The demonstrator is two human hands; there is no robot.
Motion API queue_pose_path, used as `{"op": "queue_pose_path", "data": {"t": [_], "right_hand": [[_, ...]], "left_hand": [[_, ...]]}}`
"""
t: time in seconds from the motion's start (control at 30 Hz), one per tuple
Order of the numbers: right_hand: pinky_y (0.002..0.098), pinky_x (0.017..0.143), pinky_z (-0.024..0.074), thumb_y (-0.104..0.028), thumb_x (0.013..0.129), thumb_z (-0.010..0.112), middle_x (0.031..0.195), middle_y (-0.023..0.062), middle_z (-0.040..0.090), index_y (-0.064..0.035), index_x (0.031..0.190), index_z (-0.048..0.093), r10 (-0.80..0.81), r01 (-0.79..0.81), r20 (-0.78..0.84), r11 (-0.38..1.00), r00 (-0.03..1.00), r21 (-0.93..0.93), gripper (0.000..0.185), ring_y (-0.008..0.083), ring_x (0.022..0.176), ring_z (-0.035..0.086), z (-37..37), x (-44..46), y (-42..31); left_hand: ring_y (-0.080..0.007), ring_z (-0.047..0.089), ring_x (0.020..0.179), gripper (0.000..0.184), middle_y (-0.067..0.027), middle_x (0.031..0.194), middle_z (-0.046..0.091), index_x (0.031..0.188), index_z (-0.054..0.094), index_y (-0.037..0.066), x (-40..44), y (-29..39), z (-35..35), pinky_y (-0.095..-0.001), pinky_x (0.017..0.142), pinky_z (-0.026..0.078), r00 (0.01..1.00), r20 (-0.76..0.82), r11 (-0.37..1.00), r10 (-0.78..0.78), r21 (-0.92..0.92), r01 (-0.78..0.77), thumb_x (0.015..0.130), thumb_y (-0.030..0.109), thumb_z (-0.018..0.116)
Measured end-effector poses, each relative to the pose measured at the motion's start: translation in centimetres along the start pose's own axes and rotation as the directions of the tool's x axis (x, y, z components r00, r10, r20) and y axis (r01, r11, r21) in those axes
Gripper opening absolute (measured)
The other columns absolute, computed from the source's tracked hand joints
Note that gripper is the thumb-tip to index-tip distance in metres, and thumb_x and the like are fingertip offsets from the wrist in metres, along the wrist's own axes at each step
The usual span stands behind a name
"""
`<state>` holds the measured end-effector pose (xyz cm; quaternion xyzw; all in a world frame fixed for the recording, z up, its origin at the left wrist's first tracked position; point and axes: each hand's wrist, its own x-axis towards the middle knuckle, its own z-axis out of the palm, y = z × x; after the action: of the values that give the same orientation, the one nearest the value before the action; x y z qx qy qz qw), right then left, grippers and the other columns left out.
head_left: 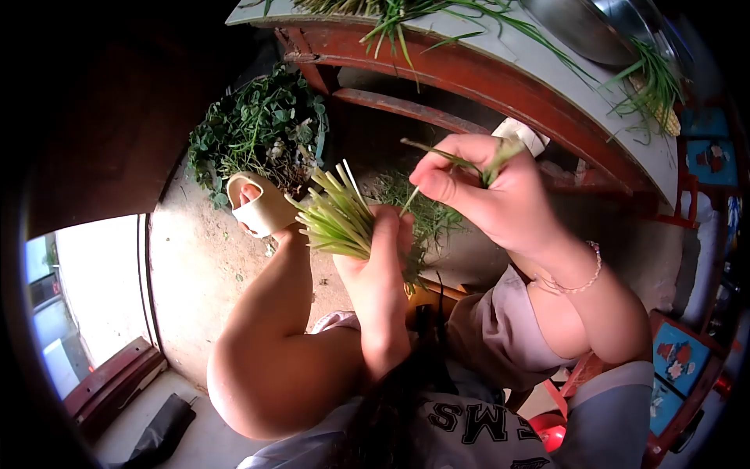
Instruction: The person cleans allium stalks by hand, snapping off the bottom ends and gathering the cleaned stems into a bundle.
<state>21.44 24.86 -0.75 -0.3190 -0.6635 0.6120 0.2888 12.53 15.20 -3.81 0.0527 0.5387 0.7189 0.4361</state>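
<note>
My left hand (379, 246) is wrapped round a bunch of garlic chives (337, 213). Their pale stem ends fan out up and to the left, and green leaves hang below the fist. Close by on the right, my right hand (500, 191) is closed, with thumb and forefinger pinched on a thin chive stalk (412, 201). A darker, withered-looking strand (437, 152) also sticks out of its fingers, and a blurred bit lies across the palm side. The two hands are a short way apart.
A heap of leafy greens (262, 129) lies on the floor beside my sandal (262, 207). Loose green trimmings (433, 223) lie beyond my hands. The red-edged table (500, 74) holds more chives (652, 90), a metal basin (582, 31) and a corn cob (668, 121).
</note>
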Motion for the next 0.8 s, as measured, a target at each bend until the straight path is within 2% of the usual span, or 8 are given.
{"op": "queue_pose_path", "data": {"t": [0.1, 0.2, 0.3, 0.37, 0.43, 0.5, 0.6, 0.8], "right_hand": [[0.0185, 0.041, 0.0386, -0.005, 0.074, 0.057, 0.060, 0.0021, 0.052, 0.0029, 0.074, 0.053, 0.046, -0.051, 0.027, 0.981, 0.999, 0.189, 0.009, 0.0039, 0.051, 0.049, -0.4, -0.5, -1.4], [0.0192, 0.035, 0.0364, -0.005, 0.074, 0.057, 0.058, 0.0033, 0.052, 0.0029, 0.072, 0.052, 0.087, -0.094, 0.035, 0.952, 0.996, 0.291, 0.009, 0.0058, 0.040, 0.046, -0.5, -0.7, -1.8], [0.0151, 0.040, 0.0322, -0.009, 0.075, 0.058, 0.058, -0.0010, 0.052, 0.0007, 0.075, 0.055, 0.198, -0.211, 0.089, 0.959, 0.976, 0.188, 0.010, 0.0008, 0.045, 0.043, -0.9, -1.0, -2.9], [0.0195, 0.031, 0.0352, -0.011, 0.072, 0.059, 0.054, 0.0016, 0.049, 0.0017, 0.073, 0.053, 0.011, -0.012, 0.023, 0.998, 1.000, 0.059, 0.014, 0.0058, 0.035, 0.044, -0.7, -0.6, -2.0], [0.0202, 0.034, 0.0369, -0.016, 0.070, 0.062, 0.059, 0.0012, 0.047, 0.0012, 0.078, 0.052, -0.105, 0.107, -0.075, 0.994, 0.992, 0.027, 0.021, 0.0063, 0.039, 0.046, -0.6, -0.3, -0.9], [0.0201, 0.042, 0.0381, -0.020, 0.070, 0.060, 0.064, 0.0009, 0.043, 0.0000, 0.081, 0.048, 0.074, -0.065, -0.084, 0.993, 0.994, 0.099, 0.026, 0.0064, 0.048, 0.046, -1.1, -0.8, -1.6], [0.0189, 0.051, 0.0341, -0.026, 0.076, 0.047, 0.064, -0.0013, 0.040, -0.0041, 0.075, 0.046, 0.216, -0.206, -0.016, 0.951, 0.976, 0.232, 0.022, 0.0057, 0.058, 0.039, -2.6, -1.3, -1.7], [0.0153, 0.046, 0.0285, -0.020, 0.079, 0.044, 0.064, -0.0042, 0.044, -0.0044, 0.086, 0.056, 0.280, -0.303, 0.130, 0.927, 0.951, 0.220, 0.021, 0.0024, 0.051, 0.035, -4.1, -2.3, -1.7]], "left_hand": [[-0.0076, 0.048, 0.054, 0.019, -0.0047, 0.065, 0.053, 0.085, 0.052, 0.001, -0.3, -0.6, -0.2, -0.0164, 0.043, 0.033, 0.987, 0.153, 0.997, -0.044, 0.062, 0.035, 0.079, 0.019, 0.051], [-0.0083, 0.047, 0.058, 0.049, -0.0046, 0.065, 0.053, 0.085, 0.054, 0.000, -0.4, -1.2, -0.9, -0.0176, 0.047, 0.031, 0.786, 0.564, 0.960, -0.253, 0.049, 0.274, 0.074, 0.047, 0.051], [-0.0085, 0.047, 0.058, 0.051, -0.0043, 0.066, 0.052, 0.084, 0.054, -0.001, -0.8, -1.4, -0.8, -0.0176, 0.047, 0.030, 0.703, 0.664, 0.958, -0.257, 0.077, 0.277, 0.071, 0.049, 0.054], [-0.0096, 0.044, 0.057, 0.046, -0.0037, 0.065, 0.049, 0.081, 0.053, 0.000, -0.9, -1.2, -0.7, -0.0185, 0.048, 0.030, 0.671, 0.682, 0.948, -0.290, 0.107, 0.300, 0.075, 0.046, 0.050], [-0.0124, 0.042, 0.059, 0.038, -0.0039, 0.066, 0.045, 0.080, 0.050, 0.002, -0.9, -1.4, -0.3, -0.0211, 0.053, 0.032, 0.666, 0.714, 0.870, -0.215, -0.171, 0.463, 0.081, 0.039, 0.043], [-0.0175, 0.043, 0.074, 0.029, -0.0044, 0.075, 0.045, 0.083, 0.049, 0.006, -0.8, -1.5, 0.5, -0.0303, 0.072, 0.034, 0.705, 0.708, 0.779, -0.033, -0.424, 0.462, 0.085, 0.033, 0.037], [-0.0243, 0.034, 0.110, 0.019, -0.0049, 0.101, 0.048, 0.089, 0.054, 0.014, -0.4, -1.0, -0.6, -0.0400, 0.095, 0.023, 0.802, 0.583, 0.768, -0.130, -0.452, 0.453, 0.083, 0.029, 0.044], [-0.0233, 0.036, 0.110, 0.017, -0.0006, 0.094, 0.051, 0.090, 0.053, 0.014, 0.5, -1.0, -0.5, -0.0403, 0.097, 0.019, 0.794, 0.608, 0.677, 0.015, -0.590, 0.439, 0.084, 0.026, 0.042]]}}
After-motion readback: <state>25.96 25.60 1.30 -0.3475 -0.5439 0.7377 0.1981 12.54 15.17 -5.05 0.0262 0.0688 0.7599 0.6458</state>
